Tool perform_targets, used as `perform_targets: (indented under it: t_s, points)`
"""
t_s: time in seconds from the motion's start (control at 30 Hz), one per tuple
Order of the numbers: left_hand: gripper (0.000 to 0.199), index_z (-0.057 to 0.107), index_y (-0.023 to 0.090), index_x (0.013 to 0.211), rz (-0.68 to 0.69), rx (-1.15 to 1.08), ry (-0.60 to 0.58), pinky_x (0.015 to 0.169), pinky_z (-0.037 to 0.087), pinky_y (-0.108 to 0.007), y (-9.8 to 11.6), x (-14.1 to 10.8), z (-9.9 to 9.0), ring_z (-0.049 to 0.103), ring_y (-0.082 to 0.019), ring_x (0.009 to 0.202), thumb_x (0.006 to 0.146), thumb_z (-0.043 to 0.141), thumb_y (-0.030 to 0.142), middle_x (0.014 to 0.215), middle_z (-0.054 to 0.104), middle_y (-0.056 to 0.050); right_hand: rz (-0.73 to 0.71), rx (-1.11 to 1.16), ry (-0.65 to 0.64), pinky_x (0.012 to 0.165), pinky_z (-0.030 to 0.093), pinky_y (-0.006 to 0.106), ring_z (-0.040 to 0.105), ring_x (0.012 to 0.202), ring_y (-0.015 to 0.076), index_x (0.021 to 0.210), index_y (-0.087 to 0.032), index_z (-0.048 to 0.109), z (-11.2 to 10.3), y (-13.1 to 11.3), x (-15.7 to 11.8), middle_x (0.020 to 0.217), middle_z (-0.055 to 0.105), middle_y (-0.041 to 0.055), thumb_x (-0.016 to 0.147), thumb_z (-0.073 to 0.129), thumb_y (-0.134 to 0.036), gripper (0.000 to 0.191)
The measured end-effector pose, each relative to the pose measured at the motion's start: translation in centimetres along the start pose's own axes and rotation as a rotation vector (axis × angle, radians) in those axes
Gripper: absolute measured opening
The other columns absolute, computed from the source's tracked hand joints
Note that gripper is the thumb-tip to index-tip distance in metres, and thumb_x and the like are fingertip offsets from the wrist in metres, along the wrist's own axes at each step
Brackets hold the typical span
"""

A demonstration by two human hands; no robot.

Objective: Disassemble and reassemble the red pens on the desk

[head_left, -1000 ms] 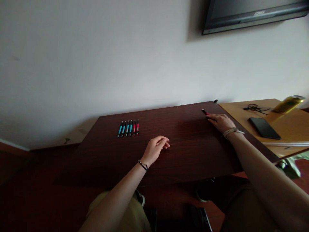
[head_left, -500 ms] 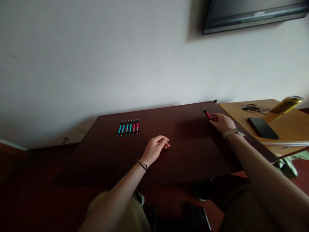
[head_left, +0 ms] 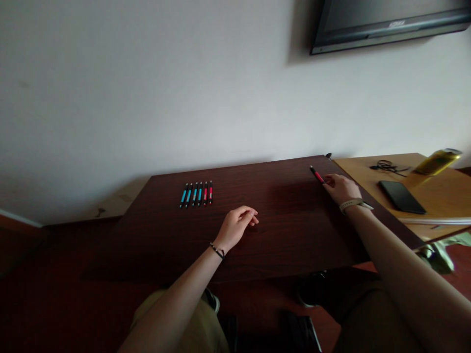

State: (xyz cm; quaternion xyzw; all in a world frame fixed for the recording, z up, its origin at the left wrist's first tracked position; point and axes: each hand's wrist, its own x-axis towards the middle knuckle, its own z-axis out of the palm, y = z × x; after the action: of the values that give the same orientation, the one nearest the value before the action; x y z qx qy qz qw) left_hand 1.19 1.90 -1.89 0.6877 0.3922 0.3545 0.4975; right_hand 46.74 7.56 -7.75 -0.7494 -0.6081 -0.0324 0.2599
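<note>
My right hand [head_left: 341, 188], with a watch at the wrist, is at the far right of the dark wooden table [head_left: 279, 245]. Its thumb and fingers close around the near end of a red and black pen [head_left: 317, 174], which lies slanted with its far end showing. My left hand [head_left: 237, 225], wearing a dark bracelet, rests over the middle of the table. Its fingers are curled together, with nothing visible in them. Left of it, several blue and black pens [head_left: 189, 195] and two red and black pens [head_left: 210, 193] lie side by side in a row.
A wooden cabinet [head_left: 437, 196] adjoins the table on the right. It bears a black phone [head_left: 402, 197], a coiled dark cable [head_left: 388, 166] and a yellow can [head_left: 437, 162]. Behind the table is a pale wall [head_left: 221, 88], with a television [head_left: 390, 29] mounted high.
My right hand has drawn back slightly toward the pen's near end, showing a little more of the pen. My left hand and the row of pens stay put.
</note>
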Motion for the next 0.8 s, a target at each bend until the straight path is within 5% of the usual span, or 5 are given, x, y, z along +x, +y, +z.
perform_targets:
  t_s: [0.23,0.37,0.53,0.8]
  points:
    - [0.030,0.073,0.015,0.102,0.011,0.009,-0.002,0.076,0.055,-0.029,-0.2,0.1,0.0,0.072,-0.017,0.079,0.103,0.056,0.041,0.089,0.077,-0.009,0.051,-0.012,0.005,0.077,0.051,0.038,0.069,0.090,0.0283,0.121,-0.020,0.071,-0.8,-1.0,-0.4,0.099,0.077,0.0100,0.085,0.062,-0.037,0.041]
    - [0.031,0.073,0.016,0.102,0.023,0.016,0.000,0.076,0.055,-0.030,-0.3,0.2,0.0,0.072,-0.018,0.080,0.103,0.056,0.042,0.089,0.077,-0.009,0.112,-0.065,-0.008,0.072,0.048,0.037,0.069,0.088,0.0297,0.115,-0.022,0.070,-2.0,-3.9,-1.0,0.105,0.076,0.0127,0.089,0.061,-0.038,0.033]
    - [0.030,0.073,0.016,0.102,0.024,0.022,-0.003,0.076,0.055,-0.030,-0.1,0.3,0.1,0.072,-0.018,0.080,0.102,0.058,0.042,0.089,0.077,-0.008,0.018,-0.041,-0.108,0.065,0.040,0.033,0.067,0.075,0.0259,0.097,-0.024,0.067,-3.5,-11.6,-3.6,0.090,0.075,0.0086,0.093,0.059,-0.041,0.019]
    - [0.020,0.073,0.017,0.100,0.049,0.099,-0.027,0.081,0.054,-0.032,0.3,0.3,0.0,0.072,-0.020,0.085,0.100,0.060,0.033,0.091,0.077,-0.007,-0.420,0.255,-0.374,0.060,0.030,0.028,0.061,0.066,0.0184,0.100,-0.025,0.058,-3.6,-24.5,-11.5,0.081,0.070,0.0016,0.098,0.057,-0.032,0.008]
